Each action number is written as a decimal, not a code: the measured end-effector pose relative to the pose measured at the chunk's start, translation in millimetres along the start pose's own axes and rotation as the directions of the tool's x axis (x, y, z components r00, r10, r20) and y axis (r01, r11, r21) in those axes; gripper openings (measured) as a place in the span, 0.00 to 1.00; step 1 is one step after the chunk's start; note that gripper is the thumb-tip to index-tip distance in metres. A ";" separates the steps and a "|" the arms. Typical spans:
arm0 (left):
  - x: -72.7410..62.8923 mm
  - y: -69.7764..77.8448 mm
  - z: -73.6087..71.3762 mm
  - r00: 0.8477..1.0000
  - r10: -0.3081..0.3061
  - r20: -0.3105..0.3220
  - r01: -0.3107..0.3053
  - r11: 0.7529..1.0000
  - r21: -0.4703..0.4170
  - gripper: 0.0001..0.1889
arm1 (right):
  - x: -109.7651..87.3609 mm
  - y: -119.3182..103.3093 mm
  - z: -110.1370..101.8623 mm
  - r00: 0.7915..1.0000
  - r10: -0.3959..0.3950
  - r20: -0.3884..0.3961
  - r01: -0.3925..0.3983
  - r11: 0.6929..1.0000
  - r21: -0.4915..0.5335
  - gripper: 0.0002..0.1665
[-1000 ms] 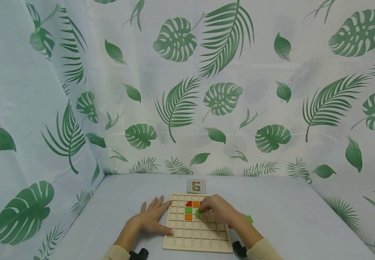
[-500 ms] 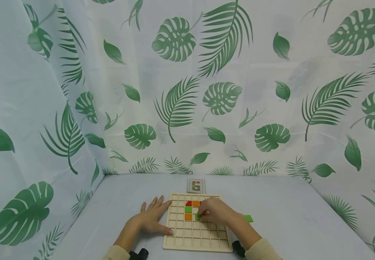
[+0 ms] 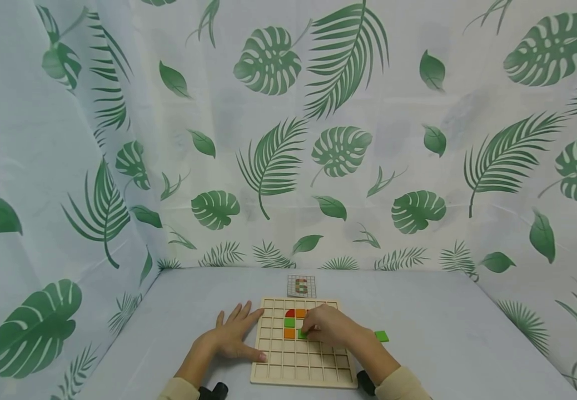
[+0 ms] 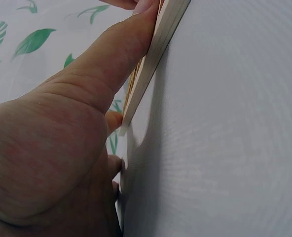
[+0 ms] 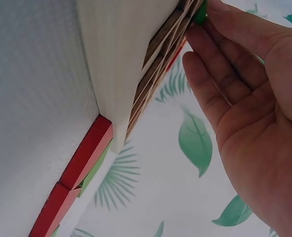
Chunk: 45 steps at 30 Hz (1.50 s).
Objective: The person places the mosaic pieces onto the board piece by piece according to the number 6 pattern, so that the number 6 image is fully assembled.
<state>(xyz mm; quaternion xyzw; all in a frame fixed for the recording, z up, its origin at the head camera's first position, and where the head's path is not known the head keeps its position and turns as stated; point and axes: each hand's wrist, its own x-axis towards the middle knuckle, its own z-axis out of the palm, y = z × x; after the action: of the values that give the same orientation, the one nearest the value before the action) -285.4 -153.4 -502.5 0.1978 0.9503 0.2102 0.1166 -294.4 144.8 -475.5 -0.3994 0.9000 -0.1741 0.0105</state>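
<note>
A wooden grid board [image 3: 302,375] lies on the table. My right hand [image 3: 336,326] pinches a green tile [image 3: 301,334] at the board, in the row of an orange tile [image 3: 289,333] and one column to its right. Another green tile [image 3: 289,322], a red rounded tile [image 3: 290,313] and a second orange tile [image 3: 301,313] sit in cells farther up. My left hand [image 3: 230,336] has its fingers spread, with the thumb and index finger touching the board's left edge. In the right wrist view, the pinched green tile is mostly hidden by fingers.
Behind the board lies a small card [image 3: 301,286] printed with a coloured grid pattern. A loose green tile [image 3: 382,336] is on the table beside my right forearm. Red tiles [image 5: 87,153] lie alongside the board's right edge. Black objects [image 3: 214,391] are at both wrists.
My right hand has moved the green tile about one row toward me and slightly left. The left hand has stayed in place.
</note>
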 end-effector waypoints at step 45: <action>2.8 -1.0 1.5 1.000 -0.013 -0.007 0.013 1.000 0.022 0.62 | -21.1 22.3 -25.7 0.980 0.165 -0.115 -0.148 0.978 0.146 0.17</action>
<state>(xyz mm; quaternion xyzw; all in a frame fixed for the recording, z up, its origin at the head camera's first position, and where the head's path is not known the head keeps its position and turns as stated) -287.8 -152.6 -504.7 0.1921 0.9542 0.1995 0.1127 -300.0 181.7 -461.1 -0.3136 0.9135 -0.2591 -0.0054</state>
